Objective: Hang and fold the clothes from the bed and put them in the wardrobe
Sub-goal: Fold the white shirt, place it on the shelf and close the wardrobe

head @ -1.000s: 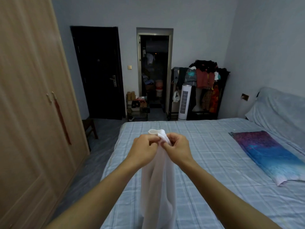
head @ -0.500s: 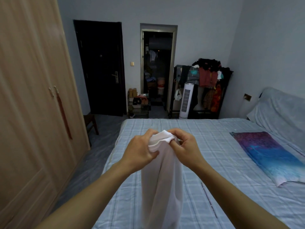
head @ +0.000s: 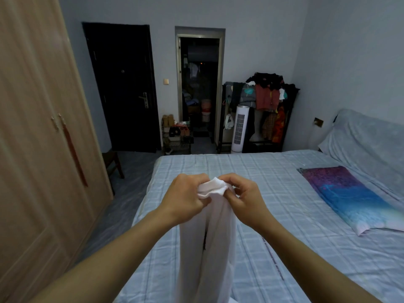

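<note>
White garment (head: 207, 248) hanging, top pinched between left hand (head: 185, 199), right hand (head: 242, 200)

A home bedroom: bed (head: 284, 193), wooden wardrobe (head: 39, 149), laden clothes rack (head: 266, 99).

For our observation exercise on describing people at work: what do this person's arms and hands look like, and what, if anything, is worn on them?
Both forearms are bare right to the frame's lower edge; no sleeves or cuffs show. The left hand and right hand are ungloved. No watch, bracelet or ring is visible on the wrists or fingers, and no markings show.
</note>
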Demonstrator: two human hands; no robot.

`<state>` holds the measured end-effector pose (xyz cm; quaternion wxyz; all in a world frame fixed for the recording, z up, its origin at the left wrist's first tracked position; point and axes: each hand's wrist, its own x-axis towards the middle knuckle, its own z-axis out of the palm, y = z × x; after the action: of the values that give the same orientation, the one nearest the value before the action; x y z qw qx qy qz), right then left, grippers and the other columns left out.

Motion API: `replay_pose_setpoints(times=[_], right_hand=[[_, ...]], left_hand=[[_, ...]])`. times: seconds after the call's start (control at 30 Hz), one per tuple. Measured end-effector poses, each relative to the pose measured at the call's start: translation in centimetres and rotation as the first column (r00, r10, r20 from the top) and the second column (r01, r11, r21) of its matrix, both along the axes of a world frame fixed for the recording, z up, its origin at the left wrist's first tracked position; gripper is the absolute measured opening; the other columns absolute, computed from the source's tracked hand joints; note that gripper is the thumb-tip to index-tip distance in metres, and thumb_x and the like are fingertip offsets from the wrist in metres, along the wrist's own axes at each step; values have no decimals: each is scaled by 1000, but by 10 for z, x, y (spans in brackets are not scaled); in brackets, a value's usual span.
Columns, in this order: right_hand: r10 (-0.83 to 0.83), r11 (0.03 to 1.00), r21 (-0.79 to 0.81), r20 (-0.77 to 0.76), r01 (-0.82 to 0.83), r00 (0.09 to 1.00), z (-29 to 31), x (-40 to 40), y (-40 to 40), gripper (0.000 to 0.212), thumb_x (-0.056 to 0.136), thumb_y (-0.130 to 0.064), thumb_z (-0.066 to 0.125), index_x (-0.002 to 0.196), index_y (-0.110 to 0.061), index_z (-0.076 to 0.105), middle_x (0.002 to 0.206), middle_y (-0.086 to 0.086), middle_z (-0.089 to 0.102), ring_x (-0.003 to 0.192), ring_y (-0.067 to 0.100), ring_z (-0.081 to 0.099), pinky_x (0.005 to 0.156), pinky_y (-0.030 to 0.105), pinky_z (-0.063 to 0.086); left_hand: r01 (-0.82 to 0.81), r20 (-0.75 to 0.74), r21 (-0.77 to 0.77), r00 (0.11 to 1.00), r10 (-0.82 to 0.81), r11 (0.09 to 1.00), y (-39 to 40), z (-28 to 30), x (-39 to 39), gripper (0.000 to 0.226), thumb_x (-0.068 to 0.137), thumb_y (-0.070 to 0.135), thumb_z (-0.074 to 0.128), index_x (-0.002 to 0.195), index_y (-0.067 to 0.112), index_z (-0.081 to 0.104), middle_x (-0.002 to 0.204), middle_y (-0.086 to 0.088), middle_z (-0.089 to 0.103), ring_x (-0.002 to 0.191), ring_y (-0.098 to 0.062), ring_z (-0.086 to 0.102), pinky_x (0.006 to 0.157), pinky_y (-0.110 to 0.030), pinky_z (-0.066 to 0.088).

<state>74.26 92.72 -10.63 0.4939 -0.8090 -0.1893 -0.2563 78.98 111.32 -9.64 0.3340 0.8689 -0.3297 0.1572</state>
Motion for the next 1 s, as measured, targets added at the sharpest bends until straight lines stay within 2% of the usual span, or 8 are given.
replay_pose_setpoints(times=[0.07, 0.23, 0.37, 0.47, 0.57, 0.7, 0.83, 1.0], right_hand=[[-13, 999, -28, 46, 14, 999, -4, -2, 2, 22, 90, 2, 61, 101, -14, 71, 93, -10, 71, 89, 12, 67, 72, 16, 48], [-58, 998, -33, 101, 61, 993, -24, -9, 9, 16, 89, -8, 69, 103, -17, 67, 89, -8, 68, 81, 14, 65, 66, 21, 48], [-149, 989, -2, -11, 149, 989, -58, -15, 12, 23, 80, -13, 77, 96, -24, 65, 79, -14, 65, 72, 8, 62, 61, 12, 41], [-186, 981, 27, -108, 190, 977, -84, -16, 10, 22, 77, -15, 78, 92, -24, 65, 76, -13, 65, 69, 8, 61, 61, 18, 44], [-214, 972, 59, -159, 226, 964, -102, -18, 9, 33, 75, -20, 79, 101, -27, 60, 84, -9, 67, 74, 10, 64, 64, 31, 51], [-272, 941, 174, -124, 291, 954, -105, -23, 13, 59, 69, -23, 88, 110, -30, 46, 106, -11, 58, 90, 12, 64, 73, 25, 52], [-244, 967, 86, 59, 239, 968, -102, -23, 17, 43, 71, -24, 87, 104, -20, 59, 108, -8, 57, 102, 13, 60, 85, 27, 49], [-286, 957, 66, 32, 283, 958, -101, -22, 23, 35, 73, -36, 82, 103, -22, 69, 112, -8, 60, 108, 5, 58, 92, 17, 46]], left_hand=[[-8, 28, 37, 1000, 7, 999, 1, 2, -1, 15, 74, 27, 78, 83, 29, 65, 69, 12, 65, 65, -3, 60, 58, -35, 52], [-43, 79, 94, 996, 36, 995, 3, 1, -5, 11, 77, 27, 71, 74, 23, 62, 62, 8, 61, 57, -8, 57, 53, -37, 49], [-39, 19, 52, 999, 38, 998, 6, 4, -8, 12, 72, 22, 64, 65, 22, 54, 57, 6, 57, 56, -12, 57, 51, -38, 47], [-24, 24, 29, 999, 23, 999, 9, 14, -8, 8, 67, 25, 58, 63, 19, 55, 56, 6, 56, 56, -13, 57, 51, -32, 43], [-29, 35, 16, 999, 28, 999, 13, 25, -6, 11, 67, 27, 58, 59, 21, 53, 55, 6, 54, 56, -9, 54, 53, -32, 41], [-59, 35, -39, 998, 61, 997, 17, 36, -8, 19, 68, 27, 61, 54, 28, 48, 51, 10, 49, 52, -7, 49, 50, -19, 32], [-61, 46, -36, 997, 62, 998, 19, 38, -10, 9, 68, 31, 60, 61, 26, 57, 56, 9, 56, 56, -7, 55, 52, -19, 36], [-75, 30, -32, 997, 76, 997, 17, 34, -13, 14, 72, 21, 66, 62, 25, 58, 57, 8, 57, 57, -8, 56, 52, -21, 38]])
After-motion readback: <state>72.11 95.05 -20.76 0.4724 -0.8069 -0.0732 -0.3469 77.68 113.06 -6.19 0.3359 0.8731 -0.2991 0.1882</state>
